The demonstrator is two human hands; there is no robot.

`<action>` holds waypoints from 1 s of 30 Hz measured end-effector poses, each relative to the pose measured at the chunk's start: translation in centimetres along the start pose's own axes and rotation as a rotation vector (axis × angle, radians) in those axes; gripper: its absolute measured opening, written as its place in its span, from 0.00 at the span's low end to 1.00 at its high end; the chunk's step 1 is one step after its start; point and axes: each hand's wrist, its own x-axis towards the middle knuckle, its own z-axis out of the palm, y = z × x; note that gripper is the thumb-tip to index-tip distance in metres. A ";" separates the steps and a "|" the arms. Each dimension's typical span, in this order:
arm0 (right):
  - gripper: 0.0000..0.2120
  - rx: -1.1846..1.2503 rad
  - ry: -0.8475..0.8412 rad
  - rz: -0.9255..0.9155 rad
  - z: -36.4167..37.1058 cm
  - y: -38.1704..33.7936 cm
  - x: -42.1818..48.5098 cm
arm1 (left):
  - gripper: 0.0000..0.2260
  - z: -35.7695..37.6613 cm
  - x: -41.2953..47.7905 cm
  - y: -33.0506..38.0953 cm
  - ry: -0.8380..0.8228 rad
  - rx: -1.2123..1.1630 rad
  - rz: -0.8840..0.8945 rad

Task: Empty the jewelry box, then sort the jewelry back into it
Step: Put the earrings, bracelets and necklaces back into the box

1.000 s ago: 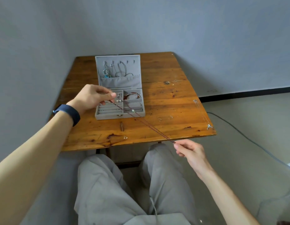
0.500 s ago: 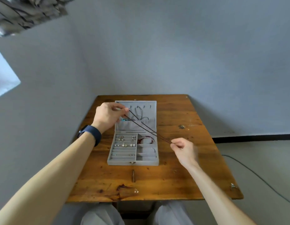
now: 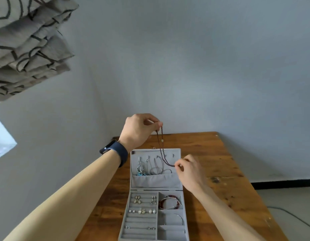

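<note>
Grey-blue walls meet in a corner behind a worn wooden table (image 3: 220, 153) that fills the lower middle and lower right of the frame. On it, at bottom centre, lies the open jewelry box (image 3: 156, 182), grey inside, with its lid folded back flat toward the wall.

The left hand (image 3: 138, 131), with a dark blue wristband (image 3: 117, 152) on its wrist, is raised above the far edge of the lid. Its thumb and fingertips are closed in a pinch on the top of a thin dark beaded necklace (image 3: 162, 140). The necklace hangs down in two strands across the front of the lid and curves to the right. There the right hand (image 3: 190, 171), held beside the lid's right edge, pinches its lower end between thumb and forefinger, the other fingers curled.

Inside the lid, silver earrings with a turquoise piece (image 3: 140, 171) and loops of grey cord (image 3: 157, 168) hang from small hooks into a fabric pocket. In the base, the ring rolls on the left hold pearl and shell studs (image 3: 143, 210). The upper right compartment holds a red beaded bracelet (image 3: 170, 201), and the one below it a thin silver bangle (image 3: 179, 217).

A patterned grey curtain (image 3: 29, 40) hangs at the upper left. A black skirting strip (image 3: 281, 183) runs along the wall at the right, and a cable (image 3: 293, 218) lies on the floor at the lower right.
</note>
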 end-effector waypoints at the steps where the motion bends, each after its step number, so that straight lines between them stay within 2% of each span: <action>1: 0.01 -0.015 0.038 -0.017 0.1 0.0 0.1 | 0.05 0.6 0.3 0.1 -0.016 0.002 0.009; 4: 0.02 0.057 0.091 0.027 0.6 0.1 0.1 | 0.06 2.1 0.9 0.1 -0.057 0.038 0.024; 8: 0.06 0.288 -0.117 0.110 1.2 0.4 0.1 | 0.06 3.5 1.2 -0.3 -0.059 0.051 0.013; 11: 0.09 0.358 -0.096 0.146 1.6 0.2 -0.2 | 0.06 4.2 1.2 -0.6 -0.051 0.068 -0.001; 15: 0.17 0.453 -0.079 0.197 2.1 -0.1 -0.4 | 0.06 4.7 1.7 -0.6 -0.034 0.084 -0.008; 19: 0.16 0.539 -0.120 0.259 2.1 -0.2 -0.4 | 0.07 4.6 2.2 -0.7 0.030 0.098 0.005; 23: 0.13 0.509 -0.144 0.223 2.2 -0.3 -1.1 | 0.07 4.0 2.3 -1.1 0.099 0.129 -0.013; 25: 0.08 0.428 -0.137 0.178 2.5 -0.3 -1.6 | 0.08 3.6 2.2 -1.5 0.104 0.176 -0.032; 27: 0.04 0.357 -0.131 0.139 2.7 -0.3 -1.9 | 0.08 3.4 1.9 -2.1 0.071 0.244 -0.047; 30: 0.08 0.295 -0.199 0.122 2.8 -0.5 -2.2 | 0.08 3.5 0.9 -2.9 -0.047 0.311 -0.065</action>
